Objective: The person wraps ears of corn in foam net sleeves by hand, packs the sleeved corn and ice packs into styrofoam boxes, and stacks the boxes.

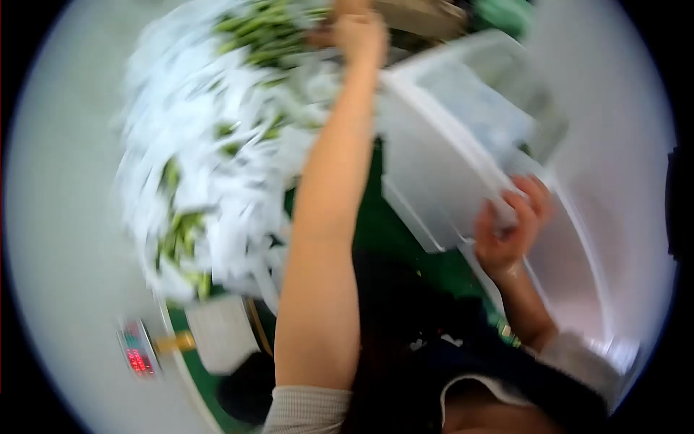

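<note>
The slim green vegetables (pixel 267 32) lie mostly in a dense heap at the top of the view, just beside the left hand (pixel 359 40) on its left, and well apart from the right hand (pixel 515 230). More of them show in scattered clumps lower down, among a broad spread of white strips (pixel 195 94) left of the outstretched left forearm.

The left hand is blurred, its fingers bent and partly cut off by the frame's top; whether it grips anything, I cannot tell. The right hand has its fingers curled near the rim of a white bin (pixel 441 166); blur hides whether it touches or grasps that edge. Inside the bin lies a pale bluish sheet (pixel 473 108).

Beyond the left hand, to its right, sits a brown box (pixel 423 18), with something green and blurred (pixel 506 14) next to it. At lower left, a display with red digits (pixel 136 351) stands beside a pale, flat plate (pixel 220 333).
</note>
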`<action>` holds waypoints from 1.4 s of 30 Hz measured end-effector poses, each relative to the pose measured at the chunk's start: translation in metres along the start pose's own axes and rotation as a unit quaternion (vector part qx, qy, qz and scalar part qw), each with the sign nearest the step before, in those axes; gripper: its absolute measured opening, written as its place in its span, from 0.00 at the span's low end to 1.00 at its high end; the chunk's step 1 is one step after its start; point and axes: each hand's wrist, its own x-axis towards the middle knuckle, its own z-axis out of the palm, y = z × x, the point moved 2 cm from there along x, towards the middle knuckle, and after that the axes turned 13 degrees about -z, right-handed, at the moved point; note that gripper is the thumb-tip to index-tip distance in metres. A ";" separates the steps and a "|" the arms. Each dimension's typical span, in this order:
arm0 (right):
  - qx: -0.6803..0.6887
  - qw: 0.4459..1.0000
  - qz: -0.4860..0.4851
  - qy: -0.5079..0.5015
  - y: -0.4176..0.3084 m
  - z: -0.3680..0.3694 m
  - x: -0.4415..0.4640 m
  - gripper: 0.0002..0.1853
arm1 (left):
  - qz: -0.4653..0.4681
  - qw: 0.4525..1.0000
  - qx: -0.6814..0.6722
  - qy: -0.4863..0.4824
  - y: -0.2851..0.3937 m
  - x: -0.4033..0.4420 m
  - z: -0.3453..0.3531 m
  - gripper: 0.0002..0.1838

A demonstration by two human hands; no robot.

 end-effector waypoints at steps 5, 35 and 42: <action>0.087 0.995 0.035 0.042 0.001 -0.021 -0.010 0.20 | 0.078 0.995 0.057 -0.008 -0.008 -0.100 -0.185 0.14; 0.726 0.422 -0.375 -0.394 -0.486 0.148 0.025 0.18 | -0.518 0.163 0.499 0.675 0.103 -1.183 -0.408 0.16; 0.656 0.399 -0.522 -0.371 -0.452 0.075 0.011 0.06 | -0.655 0.265 0.571 0.418 0.059 -1.172 -0.397 0.18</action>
